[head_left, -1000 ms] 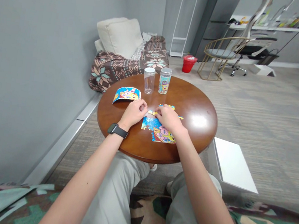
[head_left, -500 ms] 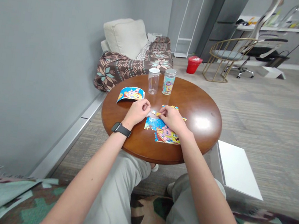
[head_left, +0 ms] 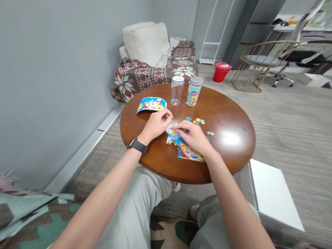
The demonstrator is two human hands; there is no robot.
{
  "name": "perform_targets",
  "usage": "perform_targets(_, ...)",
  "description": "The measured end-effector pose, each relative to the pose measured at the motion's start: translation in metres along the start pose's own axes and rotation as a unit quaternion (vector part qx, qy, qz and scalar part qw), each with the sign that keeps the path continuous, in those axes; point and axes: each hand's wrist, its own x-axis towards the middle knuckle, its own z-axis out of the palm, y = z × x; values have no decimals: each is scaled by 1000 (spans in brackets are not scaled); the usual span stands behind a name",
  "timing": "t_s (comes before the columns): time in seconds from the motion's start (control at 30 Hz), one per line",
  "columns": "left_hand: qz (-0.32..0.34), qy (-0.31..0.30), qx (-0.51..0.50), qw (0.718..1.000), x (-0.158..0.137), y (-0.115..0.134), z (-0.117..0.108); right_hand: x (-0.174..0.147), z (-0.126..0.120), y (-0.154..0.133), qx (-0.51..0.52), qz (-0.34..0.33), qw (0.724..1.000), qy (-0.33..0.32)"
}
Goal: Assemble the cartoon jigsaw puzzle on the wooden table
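left: curled picture sheet (head_left: pixel 152 104) lay on the round table (head_left: pixel 225 161). left hand (head_left: pixel 156 124) beside it, thumb and fingertips close together; could not tell whether they pinched anything. clear jar (head_left: pixel 176 93) stood upright behind. middle: part-joined puzzle (head_left: pixel 192 154) lay flat near the table's front edge, right hand (head_left: pixel 194 137) over its upper part; could not tell if those fingers were apart or on a piece. right: loose pieces (head_left: pixel 199 121) lay past that hand.

risk (judged): the overhanging palm or wrist, if it dragged, could split joined rows; pressing a misaligned tab could bend it.

vs. half a second earlier: right fingertips had shifted leftward, nearer the left hand; the yellow piece at them no longer showed there.
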Motion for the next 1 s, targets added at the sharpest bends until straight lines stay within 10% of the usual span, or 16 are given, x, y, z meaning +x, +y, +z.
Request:
perform_targets(0.23, -68, -121, -93, 986, -46, 22, -13, -1, 6, 2, 145, 70, 987, 5)
perform_targets(0.47, -92, -74, -104, 987, -70, 21, -8, -2, 5, -5, 176, 78, 981, -17)
perform_targets(1.0, -57, 11, 46, 997, -81, 24, -1, -4, 2, 9, -98, 59, 992, 49)
